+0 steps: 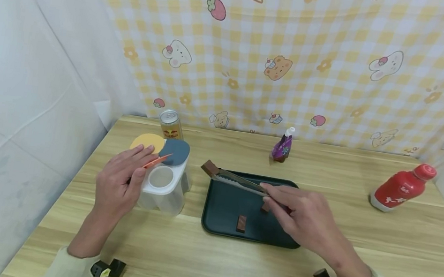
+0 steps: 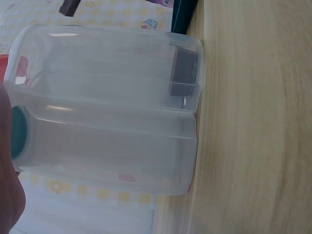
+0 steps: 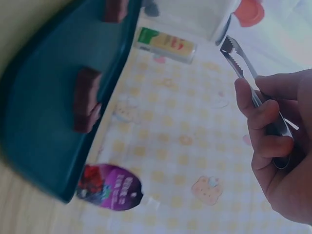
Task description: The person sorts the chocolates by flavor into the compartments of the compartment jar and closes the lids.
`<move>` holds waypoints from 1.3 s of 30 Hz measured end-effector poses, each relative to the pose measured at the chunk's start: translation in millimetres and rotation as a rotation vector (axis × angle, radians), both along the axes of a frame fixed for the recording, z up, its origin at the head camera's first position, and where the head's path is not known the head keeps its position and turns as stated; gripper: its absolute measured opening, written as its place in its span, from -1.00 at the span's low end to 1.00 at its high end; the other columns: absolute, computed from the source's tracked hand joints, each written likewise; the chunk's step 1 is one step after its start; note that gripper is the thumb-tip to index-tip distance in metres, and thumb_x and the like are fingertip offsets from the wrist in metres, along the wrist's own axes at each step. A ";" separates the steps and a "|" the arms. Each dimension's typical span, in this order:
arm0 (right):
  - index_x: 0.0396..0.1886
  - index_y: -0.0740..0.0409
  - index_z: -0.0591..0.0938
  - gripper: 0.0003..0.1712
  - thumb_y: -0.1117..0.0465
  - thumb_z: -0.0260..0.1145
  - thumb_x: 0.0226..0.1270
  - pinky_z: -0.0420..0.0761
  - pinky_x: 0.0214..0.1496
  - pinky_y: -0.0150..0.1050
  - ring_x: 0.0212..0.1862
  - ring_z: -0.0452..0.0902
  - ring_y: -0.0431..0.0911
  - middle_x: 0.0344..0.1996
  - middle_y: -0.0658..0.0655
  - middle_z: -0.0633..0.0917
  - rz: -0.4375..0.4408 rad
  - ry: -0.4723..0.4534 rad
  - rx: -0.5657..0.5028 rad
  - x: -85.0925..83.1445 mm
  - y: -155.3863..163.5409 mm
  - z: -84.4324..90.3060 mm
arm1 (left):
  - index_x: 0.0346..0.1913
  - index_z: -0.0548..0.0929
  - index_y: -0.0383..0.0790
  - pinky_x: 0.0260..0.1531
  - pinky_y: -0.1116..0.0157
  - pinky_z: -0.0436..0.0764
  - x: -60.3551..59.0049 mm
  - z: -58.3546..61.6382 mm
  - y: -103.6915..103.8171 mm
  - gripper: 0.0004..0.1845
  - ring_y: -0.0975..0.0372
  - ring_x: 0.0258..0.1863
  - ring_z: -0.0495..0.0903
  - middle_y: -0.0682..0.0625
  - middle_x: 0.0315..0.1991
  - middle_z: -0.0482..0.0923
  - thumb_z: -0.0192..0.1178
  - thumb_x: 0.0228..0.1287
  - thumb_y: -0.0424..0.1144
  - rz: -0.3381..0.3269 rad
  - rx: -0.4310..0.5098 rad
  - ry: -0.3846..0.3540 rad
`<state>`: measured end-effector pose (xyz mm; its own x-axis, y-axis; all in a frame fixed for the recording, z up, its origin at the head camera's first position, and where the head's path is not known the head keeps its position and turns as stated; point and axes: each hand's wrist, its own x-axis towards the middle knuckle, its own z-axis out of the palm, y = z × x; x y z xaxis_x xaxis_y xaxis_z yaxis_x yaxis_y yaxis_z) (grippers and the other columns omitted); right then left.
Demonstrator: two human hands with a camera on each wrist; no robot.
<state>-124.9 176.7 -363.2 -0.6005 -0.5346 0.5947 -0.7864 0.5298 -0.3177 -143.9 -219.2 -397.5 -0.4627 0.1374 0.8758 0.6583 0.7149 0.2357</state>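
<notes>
right hand [image 1: 306,216] around tongs [image 1: 241,182], pinching brown block [image 1: 210,168]

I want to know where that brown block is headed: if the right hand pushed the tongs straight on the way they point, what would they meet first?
Probably the clear container by the left hand; depth is uncertain.
</notes>
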 end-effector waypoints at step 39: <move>0.10 0.19 0.78 -0.66 0.32 0.46 0.33 0.43 -0.52 -0.54 -0.48 0.58 -0.38 -0.13 0.01 0.82 0.170 0.033 -0.061 -6.3 -64.8 -4.5 | -0.04 0.83 -0.29 0.30 0.19 0.50 0.1 -1.8 -1.3 -0.37 -0.11 0.07 0.70 -0.12 0.03 0.74 -0.08 0.64 0.16 0.007 0.006 -0.027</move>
<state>-131.2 111.8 -367.7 -0.4839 -0.5894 0.6469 -0.8736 0.3688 -0.3175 -143.9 -220.6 -399.3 -0.4872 0.1289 0.8637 0.6467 0.7179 0.2576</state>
